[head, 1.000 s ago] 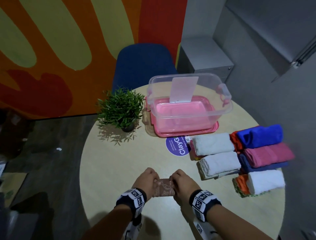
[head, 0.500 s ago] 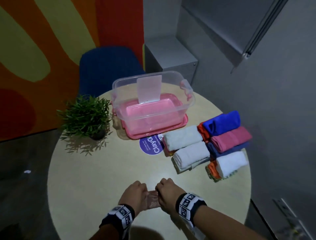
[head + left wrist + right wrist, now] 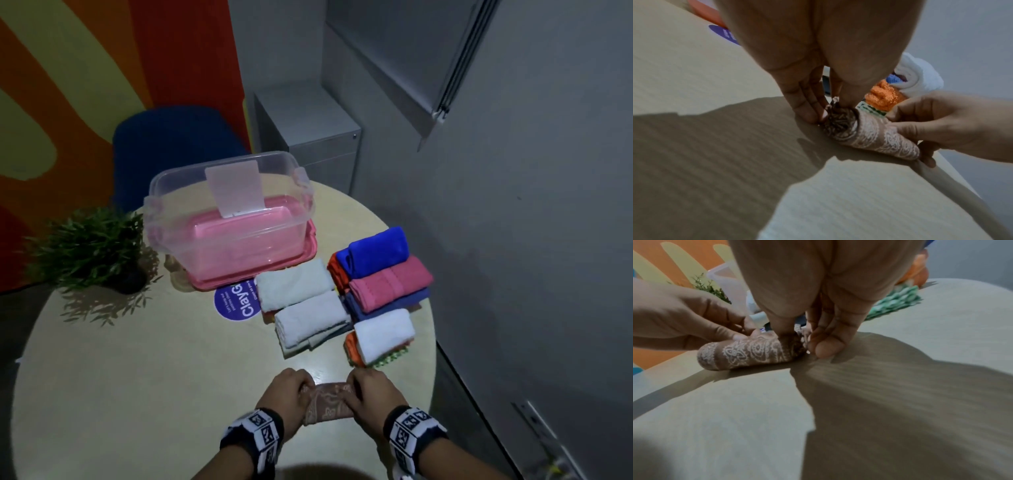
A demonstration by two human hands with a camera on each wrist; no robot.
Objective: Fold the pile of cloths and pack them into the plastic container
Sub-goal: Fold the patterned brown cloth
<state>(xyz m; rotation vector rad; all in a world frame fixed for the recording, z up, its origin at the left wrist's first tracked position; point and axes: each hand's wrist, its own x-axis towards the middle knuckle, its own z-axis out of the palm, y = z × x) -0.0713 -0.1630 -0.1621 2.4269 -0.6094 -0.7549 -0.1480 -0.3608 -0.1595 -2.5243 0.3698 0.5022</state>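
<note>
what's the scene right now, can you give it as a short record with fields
surface: round table
in hand: brown patterned cloth, rolled tight, lying on the table
left hand: grips the roll's left end
right hand: grips the roll's right end
container: clear plastic container, no cloths inside, standing on a pink lid
folded cloths: blue cloth, pink cloth and white cloth stacked with others right of the container
other: potted plant, purple sticker, blue chair
</note>
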